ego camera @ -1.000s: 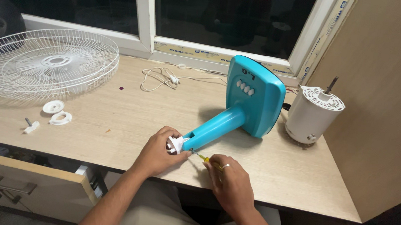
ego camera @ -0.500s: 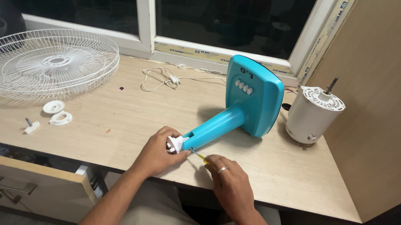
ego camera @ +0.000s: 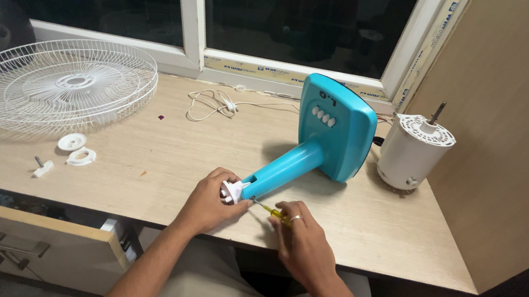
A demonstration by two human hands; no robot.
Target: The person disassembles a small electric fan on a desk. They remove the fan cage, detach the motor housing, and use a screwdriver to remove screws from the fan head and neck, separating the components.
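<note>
The turquoise fan stand (ego camera: 316, 151) lies on its side on the wooden desk (ego camera: 166, 151), near the front edge. Its flat base with the white buttons points toward the window, and its neck points toward the person. At the end of the neck there is a small white fitting (ego camera: 232, 191). The left hand (ego camera: 210, 202) has its fingers closed around this end and keeps it steady on the desk. The right hand (ego camera: 304, 241) grips a small yellow screwdriver (ego camera: 269, 209) with clenched fingers, and the thin tip touches the neck just beside the white fitting.

I judge that the step in hand is work on a screw at this fitting; whether it goes in or out, I cannot tell. The next move seems to call for a tip well seated in the screw head, steady pressure along the shaft, and a firm left hand so the round neck does not roll.

Further away, a white motor (ego camera: 413, 151) stands upright to the right of the base. A white wire guard (ego camera: 58, 81) lies at the left, with small white rings (ego camera: 76, 148) near it, and a thin white cord (ego camera: 223, 103) lies by the window.
</note>
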